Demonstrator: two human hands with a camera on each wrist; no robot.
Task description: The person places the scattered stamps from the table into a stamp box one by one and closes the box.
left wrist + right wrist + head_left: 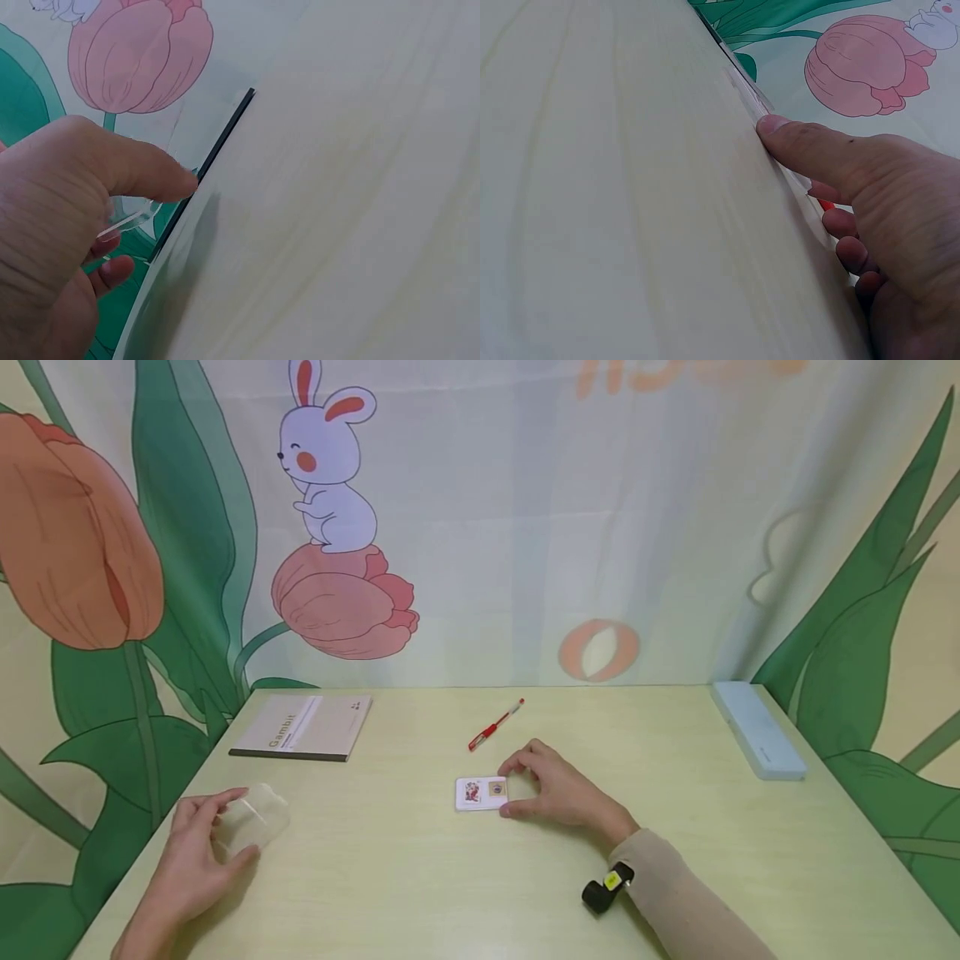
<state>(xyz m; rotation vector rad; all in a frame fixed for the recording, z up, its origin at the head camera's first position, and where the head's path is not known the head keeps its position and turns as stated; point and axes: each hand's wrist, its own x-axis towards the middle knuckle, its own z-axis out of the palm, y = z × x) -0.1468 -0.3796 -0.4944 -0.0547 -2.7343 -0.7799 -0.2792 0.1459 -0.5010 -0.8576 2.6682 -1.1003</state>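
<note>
In the head view my left hand (193, 856) is at the left of the table, holding a small clear plastic piece (262, 820) with a wavy edge between thumb and fingers. The left wrist view shows the clear rim (135, 219) behind the thumb. Near the table's middle lies a small flat white rectangular case (482, 794) with two little pictures on top. My right hand (566, 789) pinches its right end, with the thumb at the near corner and the fingers at the far one. The other fingers are partly hidden.
Behind the white case lies a red pen (496, 725). A grey notebook (300, 727) with a dark spine is at the back left, and a light blue oblong box (757, 731) at the back right. A printed curtain (480, 527) hangs behind the table (420, 893).
</note>
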